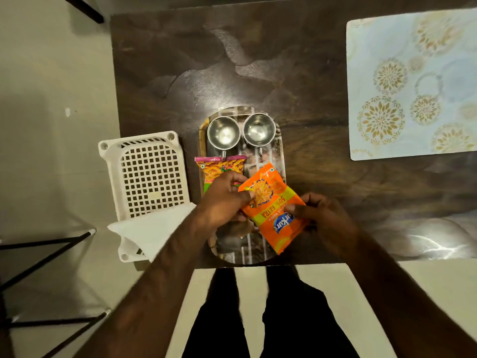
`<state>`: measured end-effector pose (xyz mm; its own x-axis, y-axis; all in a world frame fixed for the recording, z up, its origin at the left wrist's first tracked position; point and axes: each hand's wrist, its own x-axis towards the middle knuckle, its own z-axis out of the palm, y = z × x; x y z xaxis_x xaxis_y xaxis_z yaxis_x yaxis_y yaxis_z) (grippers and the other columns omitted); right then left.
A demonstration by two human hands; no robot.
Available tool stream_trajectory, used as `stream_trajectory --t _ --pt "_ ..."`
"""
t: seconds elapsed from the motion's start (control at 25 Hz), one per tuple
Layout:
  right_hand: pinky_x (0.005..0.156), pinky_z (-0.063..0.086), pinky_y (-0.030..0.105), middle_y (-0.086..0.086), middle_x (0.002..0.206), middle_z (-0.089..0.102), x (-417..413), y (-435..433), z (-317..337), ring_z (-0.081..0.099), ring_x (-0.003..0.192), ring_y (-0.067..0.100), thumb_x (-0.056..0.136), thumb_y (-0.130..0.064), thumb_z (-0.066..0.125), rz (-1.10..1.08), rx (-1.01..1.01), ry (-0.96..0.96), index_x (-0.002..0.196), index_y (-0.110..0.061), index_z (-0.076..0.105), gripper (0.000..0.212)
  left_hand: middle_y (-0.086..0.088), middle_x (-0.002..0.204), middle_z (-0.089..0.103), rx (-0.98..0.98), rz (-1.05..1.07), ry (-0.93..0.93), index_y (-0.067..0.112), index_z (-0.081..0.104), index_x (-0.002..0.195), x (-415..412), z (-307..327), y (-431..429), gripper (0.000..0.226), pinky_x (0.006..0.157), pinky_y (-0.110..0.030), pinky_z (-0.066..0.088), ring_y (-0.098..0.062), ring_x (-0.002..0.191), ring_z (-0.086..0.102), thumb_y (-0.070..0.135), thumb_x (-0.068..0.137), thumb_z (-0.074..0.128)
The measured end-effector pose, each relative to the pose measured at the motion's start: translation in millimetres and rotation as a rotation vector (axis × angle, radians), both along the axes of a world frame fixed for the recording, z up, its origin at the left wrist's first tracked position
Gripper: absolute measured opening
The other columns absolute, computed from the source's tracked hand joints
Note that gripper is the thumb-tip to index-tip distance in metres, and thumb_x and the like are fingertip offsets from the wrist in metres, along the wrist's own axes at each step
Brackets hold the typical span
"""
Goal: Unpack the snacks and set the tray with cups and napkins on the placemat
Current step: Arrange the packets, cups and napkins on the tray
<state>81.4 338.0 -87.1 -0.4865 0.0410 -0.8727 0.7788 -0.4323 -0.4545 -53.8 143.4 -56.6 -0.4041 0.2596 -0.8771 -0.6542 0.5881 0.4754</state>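
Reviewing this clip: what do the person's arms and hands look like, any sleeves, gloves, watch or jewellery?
Both forearms are bare right to the bottom edge of the picture; no sleeve shows. The left hand and right hand wear no gloves. No watch, bracelet or ring can be made out, though the light is dim and the fingers partly hidden. Below, dark trousers are visible.

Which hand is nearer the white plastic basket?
Left. The left hand is just beside the white plastic basket; the right hand is across the orange snack packet, farther away.
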Motion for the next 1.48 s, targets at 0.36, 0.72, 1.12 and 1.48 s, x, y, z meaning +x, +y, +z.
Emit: stream_trajectory --t 0.36,0.72,1.12,1.48 --pt "0.041 0.050 0.017 -0.012 0.069 0.079 -16.9 5.3 -10.2 0.070 0.052 0.000 0.088 -0.015 0.082 0.296 0.341 0.014 0.084 -0.022 0.074 0.011 0.004 0.106 0.063 -0.098 -0.254 0.693 0.015 0.065 0.109 -14.5 1.4 4.9 0.029 0.088 -0.037 0.055 -0.012 0.100 0.062 0.004 0.082 0.069" --pt "0.067 0.064 0.044 -0.002 0.085 0.081 -56.6 -1.7 -19.1 0.080 0.081 0.022 0.086 -0.025 0.085 0.413 0.520 0.016 0.087 -0.027 0.067 0.017 0.004 0.089 0.069 -0.147 -0.206 0.646 0.017 0.070 0.094 -17.7 2.8 -45.9 0.017 0.077 -0.025 0.053 -0.009 0.083 0.065 0.003 0.086 0.065" --pt "0.060 0.037 0.025 -0.009 0.072 0.057 -42.4 -44.0 2.7 0.058 0.069 0.014 0.076 -0.025 0.058 0.311 1.152 0.108 0.090 -0.036 0.051 0.018 -0.006 0.127 0.064 -0.534 -0.567 0.475 0.016 0.061 0.124 -34.9 -2.9 -188.0 0.039 0.100 -0.040 0.048 -0.029 0.117 0.060 0.021 0.087 0.073" --pt "0.052 0.039 0.015 -0.007 0.070 0.061 -18.9 -137.1 18.5 0.056 0.062 0.011 0.079 -0.026 0.064 0.457 0.892 0.362 0.089 -0.033 0.063 0.012 -0.003 0.121 0.059 -0.457 -0.854 0.511 0.021 0.056 0.128 -15.1 -32.6 -213.8 0.055 0.097 -0.041 0.046 -0.026 0.114 0.055 0.041 0.080 0.077"
